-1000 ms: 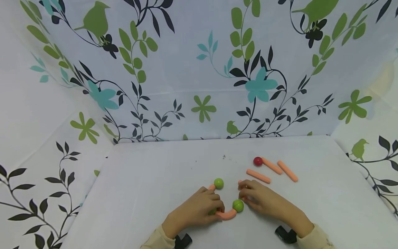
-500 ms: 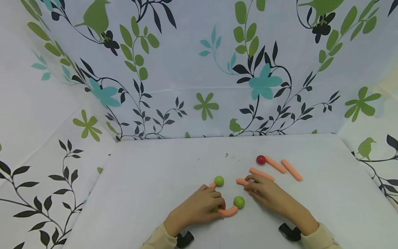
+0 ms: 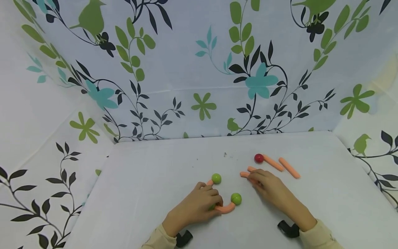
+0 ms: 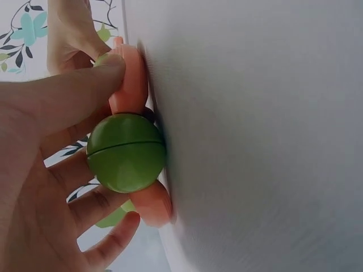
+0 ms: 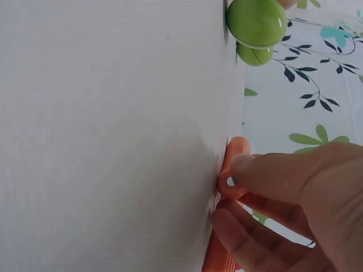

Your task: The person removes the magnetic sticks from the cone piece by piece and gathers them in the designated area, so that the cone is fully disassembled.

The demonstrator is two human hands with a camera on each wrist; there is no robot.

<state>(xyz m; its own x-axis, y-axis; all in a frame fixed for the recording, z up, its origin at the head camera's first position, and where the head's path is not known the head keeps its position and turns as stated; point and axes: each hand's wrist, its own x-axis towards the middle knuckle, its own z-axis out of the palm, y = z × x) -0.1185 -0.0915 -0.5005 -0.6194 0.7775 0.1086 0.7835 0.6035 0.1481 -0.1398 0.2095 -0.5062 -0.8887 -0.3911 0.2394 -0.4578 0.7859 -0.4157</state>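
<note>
Table (image 3: 149, 180), white-surfaced, carries the pieces under inspection; their material cannot be determined. Left hand (image 3: 200, 204): grip partly closed, thumb laid over a smooth, curved orange piece (image 3: 226, 208), remaining fingers behind the work. Next to the thumb, a glossy, grooved green ball (image 4: 126, 153) sits between the curved orange piece and a short orange segment (image 4: 150, 204), touching both. The curved orange piece's other end meets a 2nd green ball (image 3: 236, 199), to the right of this hand. A 3rd green ball (image 3: 216, 178) lies just beyond the knuckles, against an orange end.

Right hand (image 3: 271, 185): grip nearly closed, thumb and fingertips pinching a straight orange stick (image 3: 244, 174), low over or on the table; a round hole shows in its end. A neighbouring orange stick (image 3: 251, 168) lies just beside it, mostly covered by the hand; contact between the 2 sticks cannot be confirmed.

Farther back, a shiny red ball (image 3: 258, 158) touches the end of a straight orange rod (image 3: 273, 163). Near that rod and apart from it lies a separate orange rod (image 3: 290, 168). Cloth (image 3: 174, 69) printed with leaves, flowers and birds rises behind.
</note>
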